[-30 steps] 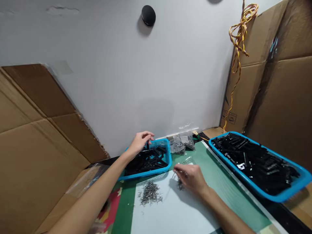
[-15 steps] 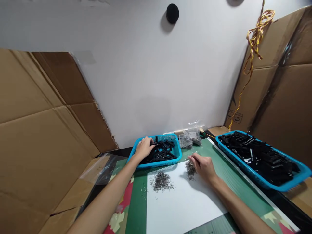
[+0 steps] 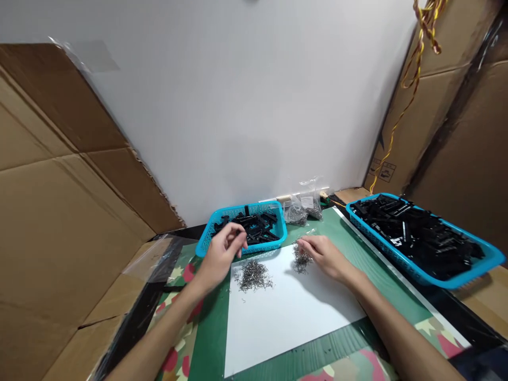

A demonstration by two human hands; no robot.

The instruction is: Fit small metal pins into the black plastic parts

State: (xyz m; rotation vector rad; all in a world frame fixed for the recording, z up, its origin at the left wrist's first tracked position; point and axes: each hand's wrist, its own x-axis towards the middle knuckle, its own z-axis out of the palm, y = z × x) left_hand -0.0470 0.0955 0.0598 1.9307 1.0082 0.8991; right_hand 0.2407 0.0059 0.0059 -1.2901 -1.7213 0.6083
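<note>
My left hand (image 3: 220, 256) is in front of the left blue basket (image 3: 204, 238), fingers curled. A bit of a black plastic part (image 3: 238, 232) shows between thumb and fingers; most of it is hidden. Just below and right of that hand, a pile of small metal pins (image 3: 254, 276) lies on a white sheet (image 3: 273, 328). My right hand (image 3: 327, 256) has its thumb and fingers pinched together at the edge of a second metal pile (image 3: 300, 260). Whatever is in that pinch is too small to make out. Slim black parts (image 3: 260, 225) lie loosely in the left basket.
A larger blue basket (image 3: 436, 280) heaped with black parts stands at the right. Clear bags (image 3: 297, 211) of small metal pieces rest by the wall. Cardboard panels (image 3: 79, 143) flank both sides, and a twisted yellow wire (image 3: 397, 127) hangs at right.
My left hand has come out of the left basket toward me, fingers now curled. The right hand stays pinched by its pile. The camera view has tilted down.
</note>
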